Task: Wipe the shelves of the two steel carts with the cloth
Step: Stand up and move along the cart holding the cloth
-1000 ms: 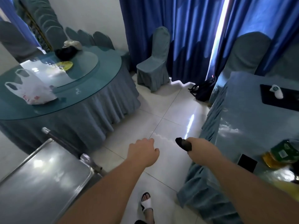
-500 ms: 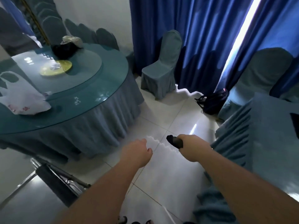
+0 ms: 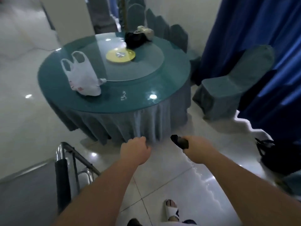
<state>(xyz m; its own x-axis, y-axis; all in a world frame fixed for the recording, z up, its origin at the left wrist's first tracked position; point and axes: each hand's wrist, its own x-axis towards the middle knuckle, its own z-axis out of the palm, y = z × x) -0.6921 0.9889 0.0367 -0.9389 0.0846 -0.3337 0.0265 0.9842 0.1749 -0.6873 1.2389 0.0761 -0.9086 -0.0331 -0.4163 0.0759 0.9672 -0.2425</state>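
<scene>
One steel cart stands at the lower left; its flat top shelf (image 3: 24,201) is dull grey and its chrome handle rail (image 3: 60,149) carries a black grip. My left hand (image 3: 136,150) hovers above the floor just right of the cart, fingers curled into a fist with nothing in it. My right hand (image 3: 197,149) is level with it, farther right, and grips a dark rolled cloth (image 3: 179,142) whose end sticks out to the left. Neither hand touches the cart. No second cart is in view.
A round glass-topped table (image 3: 114,101) with a grey-blue skirt stands just ahead, bearing a white plastic bag (image 3: 81,75), a yellow plate (image 3: 120,55) and a black bag (image 3: 135,38). A covered chair (image 3: 228,85), blue curtains (image 3: 244,38) and a black backpack (image 3: 280,157) are to the right.
The view has swung left: the right-hand table has left the frame and the round table now sits ahead. Both hands keep the same pose, the cloth still held.
</scene>
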